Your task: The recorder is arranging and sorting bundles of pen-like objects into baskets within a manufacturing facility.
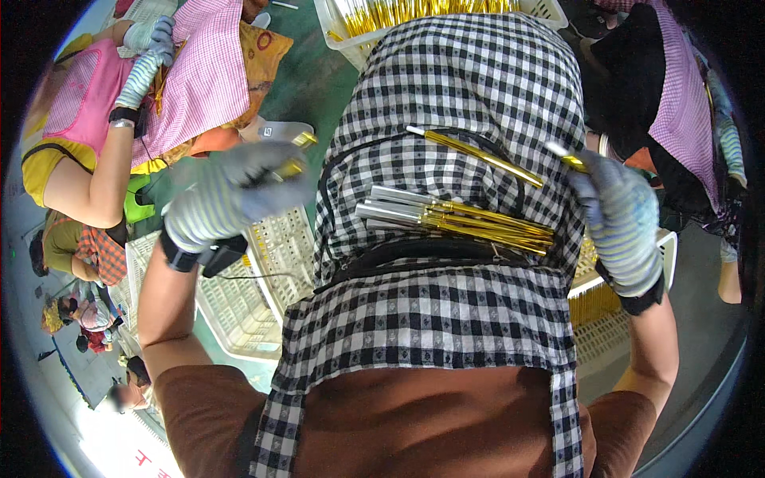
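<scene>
On my lap, over a black-and-white checked apron (430, 319), lies a bundle of slim gold rods (478, 225) with silver ends, pointing left and right. A single gold rod with a white tip (478, 155) rests slantwise farther up the apron. My left hand (239, 187), in a striped grey glove and smeared by motion, is closed on a short-looking gold rod (288, 169); part of it is hidden by the fingers. My right hand (625, 219), gloved alike, grips a gold rod with a white end (570, 159) near the apron's right side.
A white basket (343, 38) full of gold rods stands beyond my knees. White plastic crates (239, 319) sit at my left, and another crate (668, 259) with gold rods at my right. Co-workers sit close on both sides, one with a gloved hand (147, 52).
</scene>
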Tool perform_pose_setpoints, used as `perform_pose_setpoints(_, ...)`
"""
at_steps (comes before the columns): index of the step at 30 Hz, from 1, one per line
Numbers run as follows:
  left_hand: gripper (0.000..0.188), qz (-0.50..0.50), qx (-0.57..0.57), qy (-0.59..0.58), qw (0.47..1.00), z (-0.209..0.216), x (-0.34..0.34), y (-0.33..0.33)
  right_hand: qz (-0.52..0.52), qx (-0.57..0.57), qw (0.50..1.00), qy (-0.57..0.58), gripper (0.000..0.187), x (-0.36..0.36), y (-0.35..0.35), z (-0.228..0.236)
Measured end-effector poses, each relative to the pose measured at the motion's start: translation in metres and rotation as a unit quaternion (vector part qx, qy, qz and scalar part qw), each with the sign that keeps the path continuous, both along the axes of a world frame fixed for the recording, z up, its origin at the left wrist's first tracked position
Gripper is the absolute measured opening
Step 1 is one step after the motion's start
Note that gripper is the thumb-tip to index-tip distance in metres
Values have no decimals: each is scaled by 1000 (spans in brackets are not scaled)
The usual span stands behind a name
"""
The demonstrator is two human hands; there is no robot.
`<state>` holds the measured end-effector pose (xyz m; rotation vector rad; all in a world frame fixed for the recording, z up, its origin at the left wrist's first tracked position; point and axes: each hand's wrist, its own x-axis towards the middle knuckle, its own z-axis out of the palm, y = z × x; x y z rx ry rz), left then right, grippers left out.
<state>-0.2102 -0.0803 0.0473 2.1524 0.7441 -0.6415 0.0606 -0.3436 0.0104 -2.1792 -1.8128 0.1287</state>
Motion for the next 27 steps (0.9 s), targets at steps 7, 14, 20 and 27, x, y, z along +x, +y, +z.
perform_pose_setpoints(7, 50, -162, -121, -260, 944, -40, 15, -36, 92, 41, 995, 7, 31, -34, 52, -30)
perform_pose_setpoints(14, 34, -215, 67, -246, 943, -42, 2, -39, 174, -64, 982, 38, 18, -54, 31, -23)
perform_pose_setpoints(20, 23, -254, 33, -342, 904, -49, 20, -50, 166, -115, 978, 52, 21, -61, 27, -37)
perform_pose_setpoints(27, 17, -353, 159, -375, 842, -30, 37, -64, 113, -58, 973, 195, 23, -63, 24, -13)
